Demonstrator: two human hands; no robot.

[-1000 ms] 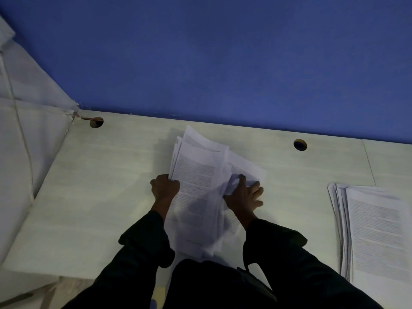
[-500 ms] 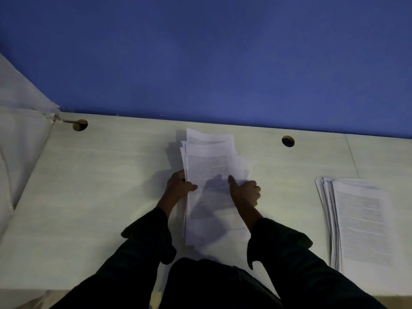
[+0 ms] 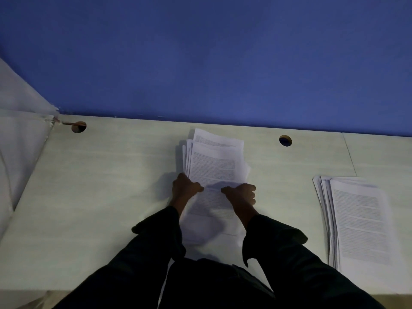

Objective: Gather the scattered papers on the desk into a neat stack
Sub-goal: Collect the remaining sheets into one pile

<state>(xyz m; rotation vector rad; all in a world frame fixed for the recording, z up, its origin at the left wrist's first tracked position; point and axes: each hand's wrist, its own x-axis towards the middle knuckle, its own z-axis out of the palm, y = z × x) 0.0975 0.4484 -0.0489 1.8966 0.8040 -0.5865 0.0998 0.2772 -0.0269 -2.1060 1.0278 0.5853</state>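
Desk [image 3: 111, 197], hands [image 3: 186, 189] gripping papers [image 3: 215, 166]

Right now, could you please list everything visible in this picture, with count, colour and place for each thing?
pile of printed white papers: one, white, desk centre, edges uneven, held by both hands
second stack of printed papers: one, white, desk right
pale wooden desk: one, light
round cable holes: two, dark, near the desk's back edge
blue wall: behind the desk
white cloth: far left
left hand: grips the pile's left edge
right hand: grips its right edge
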